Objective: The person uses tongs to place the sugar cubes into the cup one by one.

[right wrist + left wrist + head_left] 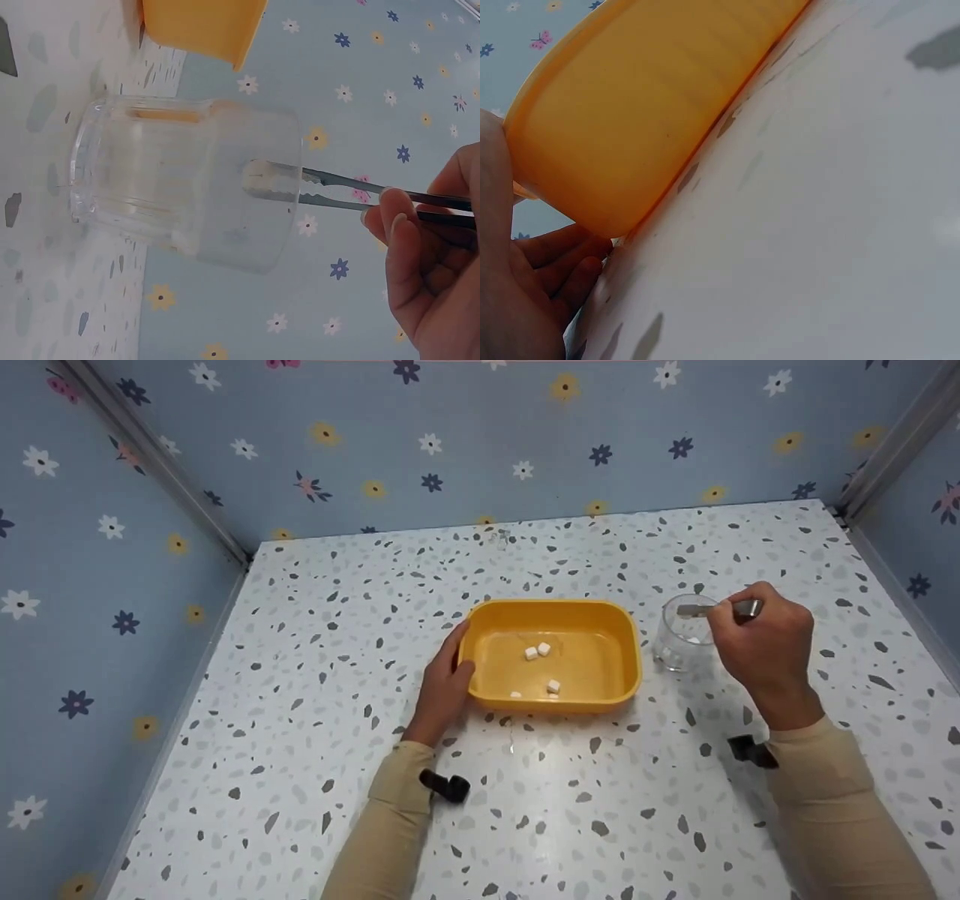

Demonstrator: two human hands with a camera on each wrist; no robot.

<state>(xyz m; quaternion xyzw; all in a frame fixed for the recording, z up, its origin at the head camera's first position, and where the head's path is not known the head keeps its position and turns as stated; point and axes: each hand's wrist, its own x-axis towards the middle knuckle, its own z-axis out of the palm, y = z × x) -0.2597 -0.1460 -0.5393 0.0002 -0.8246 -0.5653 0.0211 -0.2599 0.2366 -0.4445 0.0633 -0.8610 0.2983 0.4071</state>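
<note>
My left hand (442,690) holds the left end of a yellow plastic container (555,707), thumb near the front corner and fingers along the outer wall. Several small white cubes (553,686) lie inside the container. To its right, a clear glass (666,646) stands upright on the table. My right hand (769,649) grips metal tongs (345,181) above the glass, and their tips reach inside its mouth. Something pale shows between the tips, blurred through the glass; whether it is a cube I cannot tell. A white piece (694,640) is visible within the glass.
The speckled white tabletop (300,750) carries the container and glass. Flower-patterned blue panels (480,442) wall it in at the back, left and right. Both wrists wear black camera mounts (448,786) over beige sleeves.
</note>
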